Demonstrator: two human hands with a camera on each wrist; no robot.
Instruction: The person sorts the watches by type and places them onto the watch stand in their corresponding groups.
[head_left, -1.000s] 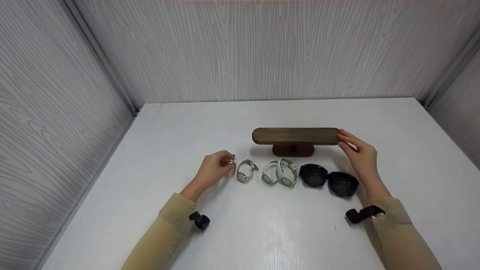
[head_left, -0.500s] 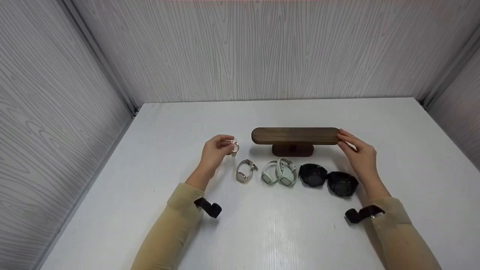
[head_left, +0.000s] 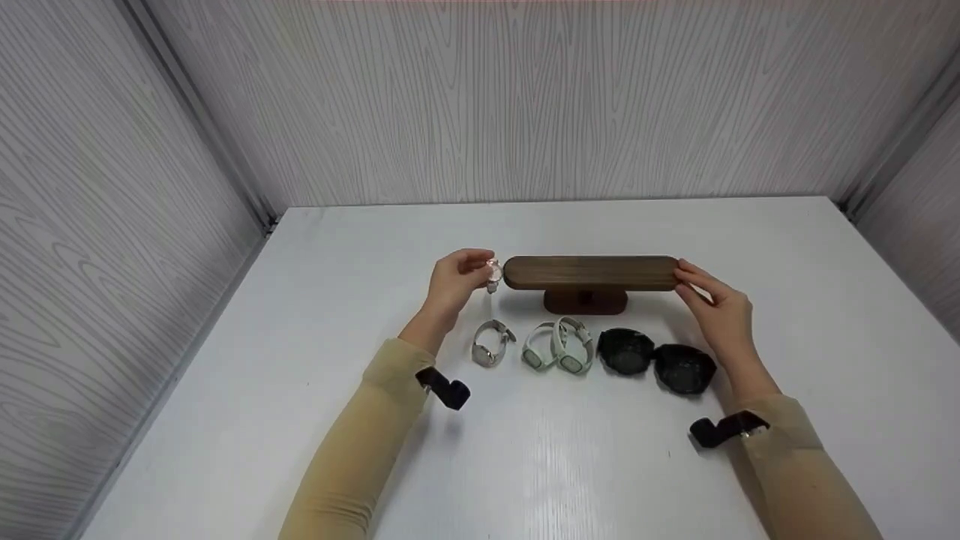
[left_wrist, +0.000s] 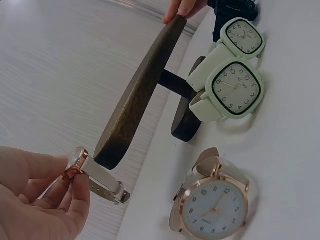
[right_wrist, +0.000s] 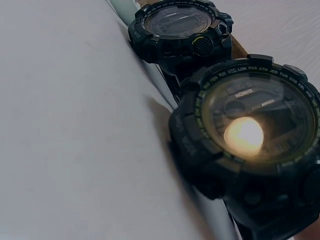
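My left hand [head_left: 453, 283] pinches a small wristwatch [left_wrist: 76, 161] by its rose-gold case, its pale strap buckled in a loop. The watch hangs above the table beside the left end of a dark wooden watch stand [head_left: 589, 273], a rounded bar on an oval base. At the other end of the bar, my right hand [head_left: 724, 319] holds the tip between thumb and fingers. Below the left hand lies a larger wristwatch [left_wrist: 215, 207] with a white face and rose-gold case. The right wrist view shows little of the right hand.
Two pale green square-faced watches [head_left: 572, 346] stand in front of the base, leaning together. To their right are two chunky black digital watches [head_left: 684, 369]. All sit on a white table [head_left: 525, 450], with wood-grain panels [head_left: 540, 97] behind and at the sides.
My left hand has lifted the small wristwatch off the table and moved it forward and right to the stand's left end. The right hand keeps its place on the stand.
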